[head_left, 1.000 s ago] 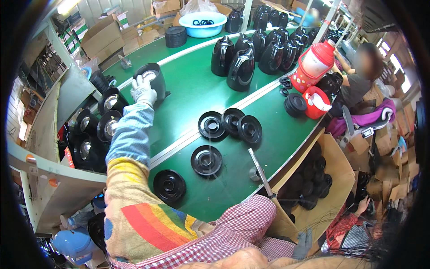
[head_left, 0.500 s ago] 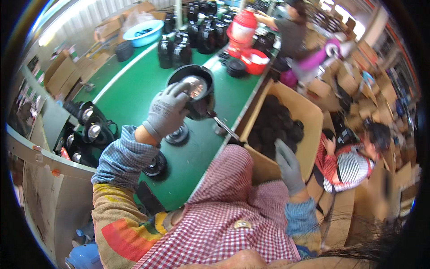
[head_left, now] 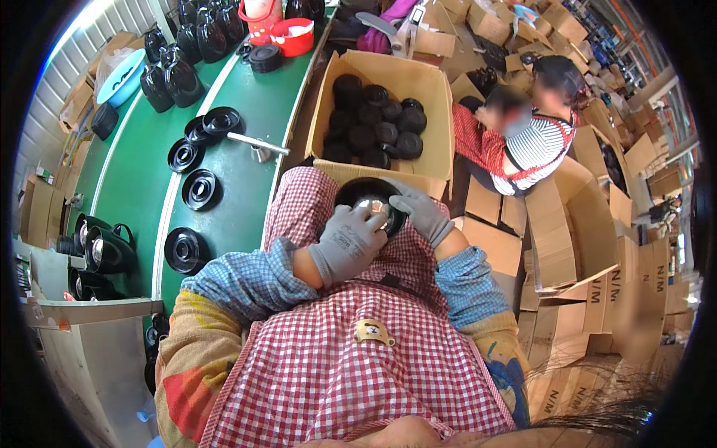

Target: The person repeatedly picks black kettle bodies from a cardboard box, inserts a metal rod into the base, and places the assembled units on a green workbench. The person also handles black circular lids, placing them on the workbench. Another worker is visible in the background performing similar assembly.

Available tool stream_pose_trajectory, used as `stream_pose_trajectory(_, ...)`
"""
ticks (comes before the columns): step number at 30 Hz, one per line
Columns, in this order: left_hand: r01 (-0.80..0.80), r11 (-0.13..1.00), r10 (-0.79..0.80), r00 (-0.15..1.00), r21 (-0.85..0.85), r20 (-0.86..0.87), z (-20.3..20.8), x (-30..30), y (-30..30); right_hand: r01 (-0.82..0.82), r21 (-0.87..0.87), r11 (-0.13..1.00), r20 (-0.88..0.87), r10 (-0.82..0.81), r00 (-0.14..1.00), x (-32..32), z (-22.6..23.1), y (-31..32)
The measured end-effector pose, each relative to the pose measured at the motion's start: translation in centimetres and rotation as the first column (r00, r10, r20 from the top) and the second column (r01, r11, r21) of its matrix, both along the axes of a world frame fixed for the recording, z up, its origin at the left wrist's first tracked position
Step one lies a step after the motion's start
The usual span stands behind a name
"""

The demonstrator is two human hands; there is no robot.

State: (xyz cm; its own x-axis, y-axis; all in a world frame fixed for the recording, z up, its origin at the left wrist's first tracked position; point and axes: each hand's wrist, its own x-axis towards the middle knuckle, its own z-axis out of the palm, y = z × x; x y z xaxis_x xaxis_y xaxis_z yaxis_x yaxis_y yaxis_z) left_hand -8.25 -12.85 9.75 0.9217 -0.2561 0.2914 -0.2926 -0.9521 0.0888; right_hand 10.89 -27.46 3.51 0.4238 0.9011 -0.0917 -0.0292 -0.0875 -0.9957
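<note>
Above my lap sits a black jug [head_left: 352,193] with a shiny silver inside, its mouth facing up toward me. My left hand [head_left: 348,245], in a grey glove, lies on its near left side with bent fingers reaching over the silver part. On the jug's right rim rests my right hand [head_left: 426,214], gloved too, with the fingers closed on the edge. The jug's underside is hidden. Just beyond it stands a cardboard box [head_left: 439,123] holding several round black lids [head_left: 373,113].
Several black ring-shaped parts [head_left: 202,190] lie on the green table [head_left: 243,205] at left. A metal bar [head_left: 258,143] juts over its edge. Black jugs [head_left: 108,249] stand at far left, a red basin [head_left: 292,37] at the back. A co-worker [head_left: 534,134] sits at right among cartons.
The jug has come from above the table to over my lap in my left hand. My right hand has moved from beside the lid box onto the jug's rim. The view has turned right.
</note>
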Motion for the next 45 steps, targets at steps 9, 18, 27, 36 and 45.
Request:
stream_pose_trajectory(9,0.07,0.991,-0.107,0.932,-0.118,-0.346,-3.3,2.3,-3.1,-0.209,-0.131,0.969,-0.134,0.192,0.972,2.2,-2.9,-0.1)
stream_pose_trajectory(18,0.024,0.989,-0.109,0.788,-0.147,-0.606,-2.0,4.7,-0.8,-0.362,-0.254,0.897,-0.18,0.324,0.929,4.2,-3.8,5.0)
stream_pose_trajectory(27,-0.78,0.464,0.849,0.527,-0.42,-0.04,-8.5,-5.0,30.9,0.24,0.039,0.97,-0.102,-0.235,0.967,4.5,-4.5,2.6)
stream_pose_trajectory(36,-0.973,-0.071,0.914,0.025,-0.22,-0.406,-21.9,-17.4,44.9,0.478,-0.023,0.878,0.043,-0.477,0.878,5.4,-1.5,0.9)
stream_pose_trajectory(45,-0.095,0.314,0.482,0.873,-0.945,0.072,-3.1,0.3,20.7,0.091,0.236,0.968,0.213,-0.143,0.966,2.5,2.9,5.2)
